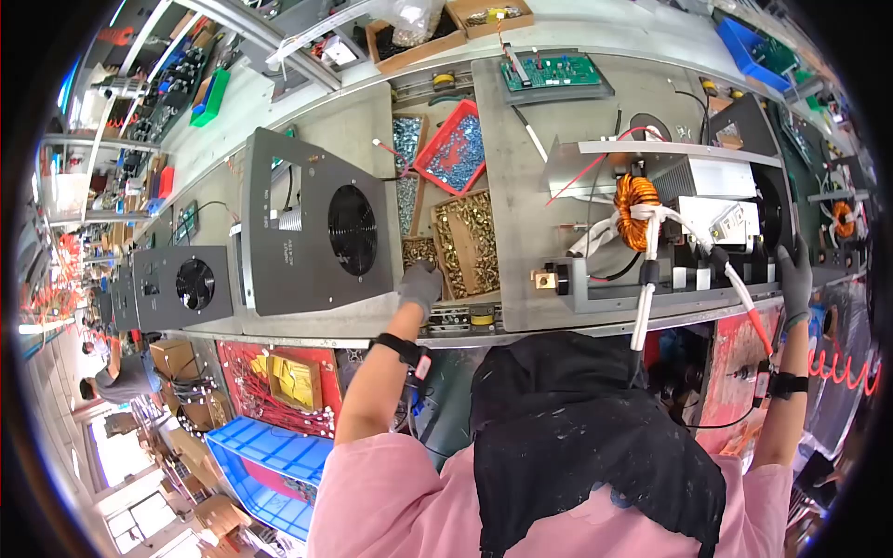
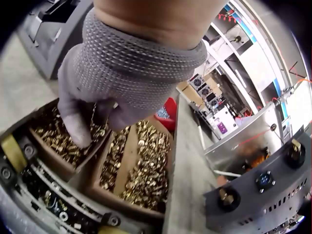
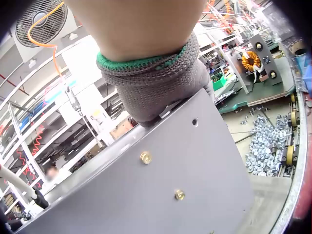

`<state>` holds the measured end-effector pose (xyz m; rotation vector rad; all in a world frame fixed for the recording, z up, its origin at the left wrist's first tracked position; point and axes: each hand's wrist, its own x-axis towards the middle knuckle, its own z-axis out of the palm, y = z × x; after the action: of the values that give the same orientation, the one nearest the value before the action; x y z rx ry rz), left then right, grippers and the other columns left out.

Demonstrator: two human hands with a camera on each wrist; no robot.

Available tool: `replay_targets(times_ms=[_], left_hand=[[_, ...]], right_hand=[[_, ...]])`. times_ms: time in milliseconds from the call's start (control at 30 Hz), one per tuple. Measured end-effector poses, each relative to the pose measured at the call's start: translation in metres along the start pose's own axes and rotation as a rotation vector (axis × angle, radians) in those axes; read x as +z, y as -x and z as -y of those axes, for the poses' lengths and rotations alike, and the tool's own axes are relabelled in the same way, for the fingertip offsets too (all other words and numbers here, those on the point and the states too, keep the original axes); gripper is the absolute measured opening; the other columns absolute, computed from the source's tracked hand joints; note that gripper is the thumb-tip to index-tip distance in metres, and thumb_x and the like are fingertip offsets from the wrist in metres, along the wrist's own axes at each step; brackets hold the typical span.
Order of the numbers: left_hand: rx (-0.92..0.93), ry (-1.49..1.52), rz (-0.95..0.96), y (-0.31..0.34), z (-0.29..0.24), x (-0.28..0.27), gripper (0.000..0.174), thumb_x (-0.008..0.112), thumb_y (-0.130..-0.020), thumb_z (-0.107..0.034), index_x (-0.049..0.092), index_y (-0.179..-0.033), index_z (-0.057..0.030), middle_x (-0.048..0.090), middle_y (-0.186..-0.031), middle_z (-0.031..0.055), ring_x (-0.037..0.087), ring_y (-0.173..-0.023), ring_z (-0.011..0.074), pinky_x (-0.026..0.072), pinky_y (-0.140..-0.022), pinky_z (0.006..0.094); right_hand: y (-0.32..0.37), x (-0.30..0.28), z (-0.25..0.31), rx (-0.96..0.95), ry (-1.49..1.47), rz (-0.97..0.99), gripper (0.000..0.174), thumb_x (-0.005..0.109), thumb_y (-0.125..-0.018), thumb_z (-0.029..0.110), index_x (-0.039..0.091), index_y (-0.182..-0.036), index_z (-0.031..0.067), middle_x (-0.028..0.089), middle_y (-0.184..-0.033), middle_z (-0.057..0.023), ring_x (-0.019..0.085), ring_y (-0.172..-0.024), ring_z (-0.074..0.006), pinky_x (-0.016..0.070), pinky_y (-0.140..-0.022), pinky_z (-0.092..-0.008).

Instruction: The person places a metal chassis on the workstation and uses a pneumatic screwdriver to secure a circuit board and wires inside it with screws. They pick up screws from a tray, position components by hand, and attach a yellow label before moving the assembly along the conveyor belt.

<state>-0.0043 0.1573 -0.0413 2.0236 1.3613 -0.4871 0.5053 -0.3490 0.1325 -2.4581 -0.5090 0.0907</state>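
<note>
My gloved left hand [image 1: 421, 285] reaches down into a small box of brass screws [image 2: 53, 141]. In the left wrist view its fingertips are down among the screws; whether they pinch any I cannot tell. Beside it is a larger box of brass fasteners [image 1: 468, 237], split by a cardboard strip. My gloved right hand [image 1: 796, 279] rests at the right end of an open grey metal chassis [image 1: 614, 296]. In the right wrist view that hand lies over the top edge of a grey side panel [image 3: 161, 180] with brass fittings. The chassis holds an orange wound coil [image 1: 636, 214] and thick white cables [image 1: 648, 288].
A red tray [image 1: 451, 149] of silvery screws lies behind the brass boxes. Grey fan housings [image 1: 312, 228] stand on the left. A green circuit board [image 1: 553, 73] lies at the back. A blue crate [image 1: 265, 474] sits below the bench edge.
</note>
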Motion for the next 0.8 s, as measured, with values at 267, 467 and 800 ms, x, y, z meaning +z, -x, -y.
replay_targets(times_ms=[267,467,800], left_hand=[[0.088,-0.129,-0.266,-0.005,-0.034,-0.009,0.027,0.052,-0.082,-0.027,0.065,-0.097,-0.0075,0.065,-0.099,0.0173,0.062,-0.091,0.0360,0.0490,-0.080,0.0426],[0.216,-0.298,-0.211,0.008,-0.057,-0.022,0.028,0.053,-0.082,-0.030,0.065,-0.097,-0.0098,0.064,-0.092,0.0173,0.063,-0.083,0.0368,0.0500,-0.078,0.0431],[0.437,-0.310,-0.174,0.006,-0.082,0.028,0.034,0.058,-0.073,-0.004,0.062,-0.105,-0.0111,0.055,-0.107,0.0159,0.058,-0.093,0.0355,0.0481,-0.079,0.0414]], right_hand=[[0.032,-0.006,-0.003,0.024,0.129,-0.204,0.053,0.058,-0.090,0.028,0.043,-0.132,0.0006,0.052,-0.127,-0.0183,0.051,-0.115,-0.0266,0.0389,-0.096,-0.0323],[0.084,-0.002,0.016,0.086,0.193,-0.327,0.053,0.058,-0.090,0.032,0.044,-0.132,0.0029,0.052,-0.128,-0.0171,0.048,-0.119,-0.0288,0.0372,-0.098,-0.0355],[0.253,0.043,-0.044,0.664,-0.055,-0.287,0.045,0.063,-0.085,0.029,0.055,-0.116,-0.0013,0.063,-0.108,-0.0136,0.060,-0.099,-0.0216,0.0451,-0.088,-0.0330]])
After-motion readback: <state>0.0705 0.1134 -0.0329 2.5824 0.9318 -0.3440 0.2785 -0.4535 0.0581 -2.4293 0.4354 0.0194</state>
